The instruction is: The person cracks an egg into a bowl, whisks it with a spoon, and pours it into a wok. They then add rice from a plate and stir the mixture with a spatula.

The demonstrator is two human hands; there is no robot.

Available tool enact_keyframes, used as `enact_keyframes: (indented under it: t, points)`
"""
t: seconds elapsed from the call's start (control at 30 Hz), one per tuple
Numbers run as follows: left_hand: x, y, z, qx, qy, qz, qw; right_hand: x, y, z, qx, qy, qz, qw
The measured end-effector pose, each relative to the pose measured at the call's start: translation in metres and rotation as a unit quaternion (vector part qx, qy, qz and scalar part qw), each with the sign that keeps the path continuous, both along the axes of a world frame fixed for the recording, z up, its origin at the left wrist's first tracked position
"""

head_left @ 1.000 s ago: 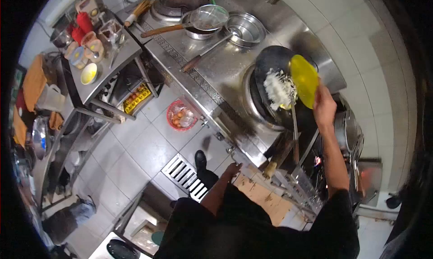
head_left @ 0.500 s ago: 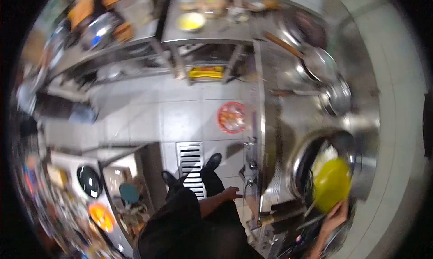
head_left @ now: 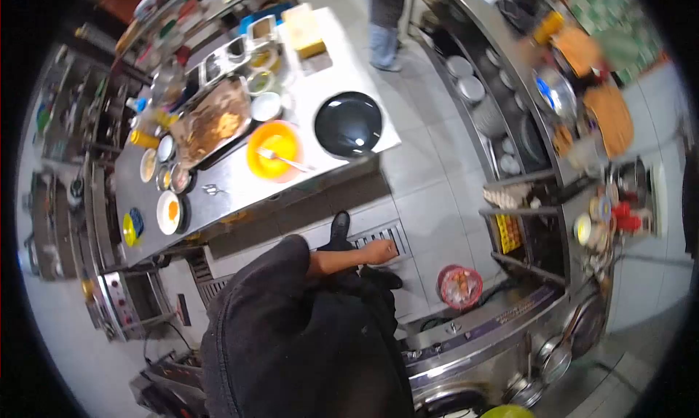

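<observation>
My left hand [head_left: 380,252] hangs in front of my dark clothing, above the tiled floor, its fingers curled in with nothing visible in them. A floor drain grate [head_left: 382,237] lies below it, near my black shoes. My right hand is outside the picture. At the bottom edge, only the rim of a yellow-green bowl [head_left: 507,412] shows, beside the wok [head_left: 455,403] on the stove; what holds the bowl is hidden. The orange bowl [head_left: 273,156] with a white-handled utensil and the large black plate [head_left: 348,124] are on the worktop.
A red basket [head_left: 460,287] stands on the floor by the stove front [head_left: 473,338]. Pans [head_left: 555,363] sit at the stove's far end. A shelf unit with stacked plates [head_left: 489,118] runs along the right. Another person's legs [head_left: 384,25] show at the top.
My view has swung left from the stove to the worktop. The yellow-green bowl has slid to the bottom edge, and my right hand has left the picture.
</observation>
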State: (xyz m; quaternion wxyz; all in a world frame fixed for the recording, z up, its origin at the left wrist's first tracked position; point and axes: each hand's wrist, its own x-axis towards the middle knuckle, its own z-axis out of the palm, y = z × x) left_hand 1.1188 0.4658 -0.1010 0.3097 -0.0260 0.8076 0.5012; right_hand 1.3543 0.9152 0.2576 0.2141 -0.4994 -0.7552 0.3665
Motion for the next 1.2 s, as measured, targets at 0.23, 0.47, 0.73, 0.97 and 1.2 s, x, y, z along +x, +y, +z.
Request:
enact_keyframes:
  t: [0.23, 0.47, 0.73, 0.97, 1.2]
  points:
    - [0.027, -0.185, 0.03, 0.081, -0.085, 0.167, 0.979, -0.264, -0.149, -0.089, -0.299, 0.141, 0.275, 0.903]
    - [0.099, -0.259, 0.025, 0.204, -0.085, 0.372, 0.901, -0.506, -0.572, -0.135, -0.488, -0.011, 0.65, 0.583]
    - [0.155, -0.275, 0.086, 0.243, -0.103, 0.608, 0.749, -0.563, -0.904, -0.187, -0.474, -0.11, 0.68, 0.548]
    - [0.192, -0.305, 0.101, 0.196, 0.018, 0.801, 0.565, -0.534, -0.959, -0.209, -0.539, -0.113, 0.607, 0.572]
    - [0.242, -0.445, 0.115, 0.224, 0.19, 0.907, 0.304, -0.352, -0.923, -0.164, -0.274, 0.028, 0.894, 0.355]
